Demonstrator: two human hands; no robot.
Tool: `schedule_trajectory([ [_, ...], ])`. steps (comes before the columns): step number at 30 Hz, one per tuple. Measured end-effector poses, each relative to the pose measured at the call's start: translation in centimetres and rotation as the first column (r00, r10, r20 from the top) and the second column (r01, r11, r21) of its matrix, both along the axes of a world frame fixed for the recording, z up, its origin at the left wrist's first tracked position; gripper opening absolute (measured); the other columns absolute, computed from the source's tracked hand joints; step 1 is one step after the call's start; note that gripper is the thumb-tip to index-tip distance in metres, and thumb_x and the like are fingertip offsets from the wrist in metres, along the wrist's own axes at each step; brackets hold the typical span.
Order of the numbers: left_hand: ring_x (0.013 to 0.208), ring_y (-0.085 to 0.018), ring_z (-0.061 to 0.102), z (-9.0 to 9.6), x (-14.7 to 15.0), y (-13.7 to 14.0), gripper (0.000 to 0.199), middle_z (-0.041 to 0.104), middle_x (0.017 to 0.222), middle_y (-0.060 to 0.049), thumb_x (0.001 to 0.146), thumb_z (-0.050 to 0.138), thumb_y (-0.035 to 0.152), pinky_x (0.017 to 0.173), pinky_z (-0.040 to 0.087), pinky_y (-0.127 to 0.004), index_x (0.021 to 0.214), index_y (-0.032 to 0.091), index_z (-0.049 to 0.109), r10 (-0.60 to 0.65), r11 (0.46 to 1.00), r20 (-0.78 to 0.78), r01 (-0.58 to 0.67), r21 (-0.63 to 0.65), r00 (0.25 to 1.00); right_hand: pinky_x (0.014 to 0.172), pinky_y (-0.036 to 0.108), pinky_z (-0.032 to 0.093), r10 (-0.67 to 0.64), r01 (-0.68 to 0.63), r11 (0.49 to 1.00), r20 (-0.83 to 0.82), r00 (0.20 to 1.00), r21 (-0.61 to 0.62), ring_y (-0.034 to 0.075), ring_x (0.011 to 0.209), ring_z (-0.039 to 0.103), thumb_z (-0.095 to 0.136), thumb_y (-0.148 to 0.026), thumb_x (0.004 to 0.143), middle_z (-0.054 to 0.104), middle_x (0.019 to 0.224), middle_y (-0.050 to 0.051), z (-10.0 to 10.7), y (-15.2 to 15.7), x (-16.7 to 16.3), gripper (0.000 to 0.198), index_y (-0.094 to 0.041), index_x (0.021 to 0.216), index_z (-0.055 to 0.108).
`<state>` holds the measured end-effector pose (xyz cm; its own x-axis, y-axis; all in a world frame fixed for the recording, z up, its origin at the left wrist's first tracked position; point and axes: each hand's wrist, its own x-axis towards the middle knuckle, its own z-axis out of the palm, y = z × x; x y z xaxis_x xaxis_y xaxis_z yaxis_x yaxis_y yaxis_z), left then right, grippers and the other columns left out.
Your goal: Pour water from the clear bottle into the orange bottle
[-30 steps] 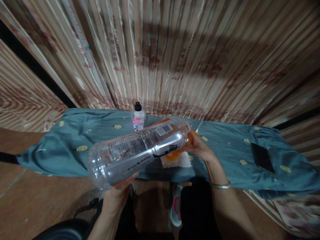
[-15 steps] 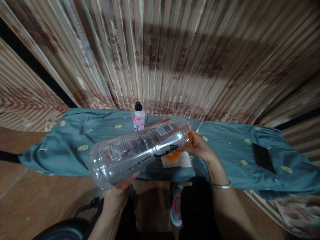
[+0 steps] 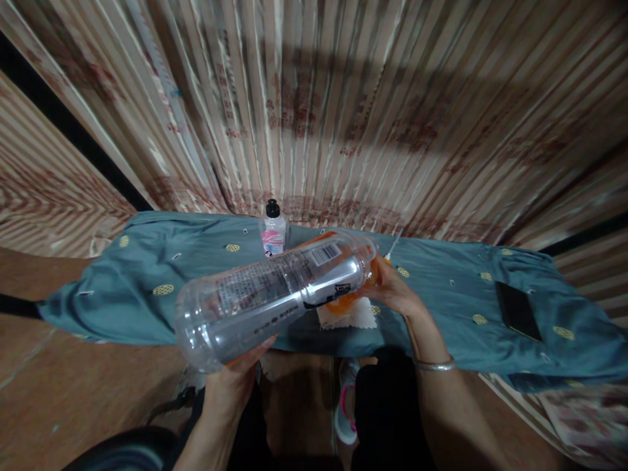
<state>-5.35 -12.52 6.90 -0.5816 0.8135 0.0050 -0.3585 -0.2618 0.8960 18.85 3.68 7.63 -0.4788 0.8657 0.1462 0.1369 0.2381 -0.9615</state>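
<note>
A large clear plastic bottle (image 3: 265, 304) with a printed label lies tilted across my view above the table, its mouth up and to the right. My left hand (image 3: 240, 366) grips it from below near the base. Around an orange see-through thing (image 3: 373, 271) at the mouth end, my right hand (image 3: 392, 288) is closed; the bottle covers much of this thing, and I cannot tell its kind. More orange shows below the bottle, over a white scallop-edged cloth (image 3: 360, 315). Behind stands a small bottle (image 3: 273, 234) with a black cap and pink label.
A patterned green cloth (image 3: 122, 294) covers the narrow table. On its right lies a black phone (image 3: 517, 311). A thin pale rod (image 3: 395, 242) with an orange end is just beyond my right hand. Pleated curtain (image 3: 314, 118) hangs along the back edge.
Almost nothing differs. Both hands keep their hold on the large bottle and the orange thing, with only a very slight shift of the view.
</note>
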Motion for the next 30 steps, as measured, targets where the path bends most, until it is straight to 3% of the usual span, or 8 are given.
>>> schedule_trajectory([
  [8, 0.064, -0.011, 0.062, 0.59, 0.23, 0.01, 0.070, 0.072, 0.094, 0.001, 0.047, 0.095, 0.021, 0.064, 0.056, -0.021, 0.112, 0.028, 0.068, 0.010, 1.000, 0.026, -0.009, -0.018, 1.000, 0.117, 0.042, 0.036, 0.013, -0.013, 0.999, -0.015, 1.000, -0.030, 0.026, 0.131, 0.052, 0.088, -0.032, 0.064, 0.060, 0.136, 0.003, -0.01, 0.04, -0.05, 0.076, -0.030, 0.133, 0.055],
  [15, 0.065, -0.013, 0.064, 0.31, 0.01, -0.18, 0.068, 0.068, 0.073, 0.005, 0.050, 0.094, 0.020, 0.068, 0.056, -0.021, 0.113, 0.028, 0.068, -0.011, 1.000, 0.029, 0.011, -0.016, 1.000, 0.119, 0.044, 0.034, 0.008, -0.008, 1.000, -0.006, 1.000, -0.010, 0.027, 0.133, 0.051, 0.088, -0.032, 0.065, 0.060, 0.137, 0.001, -0.20, 0.17, 0.10, 0.077, -0.033, 0.134, 0.054],
  [20, 0.065, -0.011, 0.064, 0.01, -0.06, -0.01, 0.069, 0.072, 0.089, 0.003, 0.048, 0.094, 0.017, 0.067, 0.057, -0.021, 0.112, 0.027, 0.068, 0.006, 1.000, 0.027, -0.006, 0.001, 1.000, 0.118, 0.043, 0.035, 0.013, -0.013, 1.000, -0.014, 1.000, 0.000, 0.026, 0.132, 0.051, 0.088, -0.032, 0.065, 0.060, 0.136, 0.002, -0.08, 0.14, -0.02, 0.077, -0.031, 0.134, 0.054],
  [26, 0.063, -0.011, 0.063, -0.26, -0.16, 0.02, 0.071, 0.069, 0.080, 0.004, 0.047, 0.094, 0.018, 0.064, 0.057, -0.021, 0.112, 0.026, 0.067, 0.005, 1.000, 0.025, -0.005, -0.003, 1.000, 0.119, 0.043, 0.034, 0.004, -0.004, 1.000, -0.012, 1.000, -0.010, 0.027, 0.132, 0.051, 0.089, -0.032, 0.065, 0.061, 0.134, 0.001, -0.26, 0.13, 0.02, 0.076, -0.031, 0.132, 0.055],
  [30, 0.062, -0.011, 0.063, -0.35, -0.24, -0.06, 0.071, 0.071, 0.088, 0.003, 0.045, 0.095, 0.019, 0.062, 0.057, -0.021, 0.110, 0.025, 0.067, 0.011, 0.999, 0.038, -0.010, -0.032, 0.999, 0.119, 0.042, 0.034, 0.016, -0.016, 1.000, -0.030, 0.999, -0.018, 0.026, 0.132, 0.051, 0.088, -0.032, 0.065, 0.060, 0.135, 0.002, -0.30, 0.16, 0.07, 0.076, -0.031, 0.133, 0.054],
])
